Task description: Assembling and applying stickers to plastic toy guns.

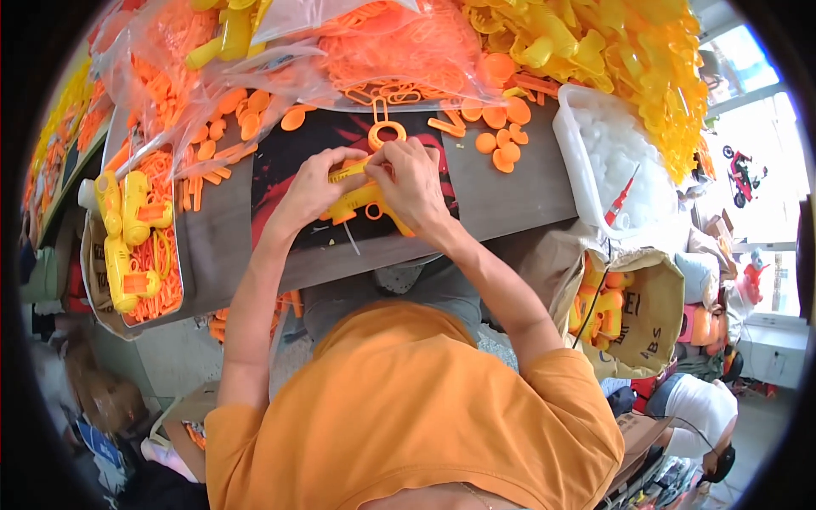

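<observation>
A yellow plastic toy gun [347, 206] is between my hands above the black and red mat [270, 166], its grip slanting down to the right. My left hand [310, 189] closes around its left end. Over its upper part, my right hand [412, 180] has thumb and fingers pinched together near an orange ring part [388, 132]. The ring stands just beyond my fingertips, with a thin orange loop piece [380, 109] behind it. My fingers hide how the ring meets the gun. A thin white stick [352, 240] shows below the gun.
Bags of orange parts [399, 55] and a heap of yellow shells [586, 38] fill the far side. Right stands a white tub [571, 161] with a red screwdriver [621, 200], above a sack [654, 293] of yellow parts. Left, yellow toy bodies [136, 208] lie in a bin. Another person [699, 412] is at lower right.
</observation>
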A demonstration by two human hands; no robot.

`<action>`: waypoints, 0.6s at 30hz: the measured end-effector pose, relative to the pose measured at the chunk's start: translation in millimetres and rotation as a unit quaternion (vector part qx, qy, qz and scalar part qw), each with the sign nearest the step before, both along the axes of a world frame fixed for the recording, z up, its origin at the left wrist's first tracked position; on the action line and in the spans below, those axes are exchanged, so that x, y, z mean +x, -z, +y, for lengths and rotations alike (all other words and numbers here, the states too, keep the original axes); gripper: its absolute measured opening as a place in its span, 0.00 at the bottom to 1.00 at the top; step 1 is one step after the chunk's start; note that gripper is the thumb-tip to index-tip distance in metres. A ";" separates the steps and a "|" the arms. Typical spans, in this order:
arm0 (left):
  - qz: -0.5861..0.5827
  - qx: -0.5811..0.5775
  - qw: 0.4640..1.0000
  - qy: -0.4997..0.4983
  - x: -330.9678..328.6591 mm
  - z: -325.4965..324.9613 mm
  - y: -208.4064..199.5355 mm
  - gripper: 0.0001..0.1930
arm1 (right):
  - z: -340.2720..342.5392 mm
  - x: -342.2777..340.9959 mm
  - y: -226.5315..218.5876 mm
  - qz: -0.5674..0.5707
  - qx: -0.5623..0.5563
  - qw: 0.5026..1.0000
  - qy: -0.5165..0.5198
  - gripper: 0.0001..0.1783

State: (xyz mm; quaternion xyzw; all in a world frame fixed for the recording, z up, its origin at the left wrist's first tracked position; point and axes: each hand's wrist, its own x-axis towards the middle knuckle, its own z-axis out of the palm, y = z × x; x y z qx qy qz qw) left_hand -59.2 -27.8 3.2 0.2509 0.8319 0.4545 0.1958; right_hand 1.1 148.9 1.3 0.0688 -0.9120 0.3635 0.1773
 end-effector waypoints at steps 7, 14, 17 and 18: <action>0.042 0.034 0.998 -0.033 18.1 -24.3 -3.6 0.22 | 25.4 5.1 11.2 0.166 -0.022 0.984 0.066 0.05; 0.201 0.059 0.974 -0.087 -5.7 -24.3 -15.8 0.22 | 66.4 20.1 39.1 0.102 -0.105 0.981 0.123 0.04; 0.302 0.069 0.932 -0.190 -37.9 -48.6 -24.7 0.16 | 66.2 21.5 37.2 0.096 -0.096 0.986 0.101 0.04; 0.319 0.043 0.925 -0.202 -50.6 -58.0 -31.6 0.15 | 65.6 21.7 35.9 0.092 -0.088 0.986 0.107 0.04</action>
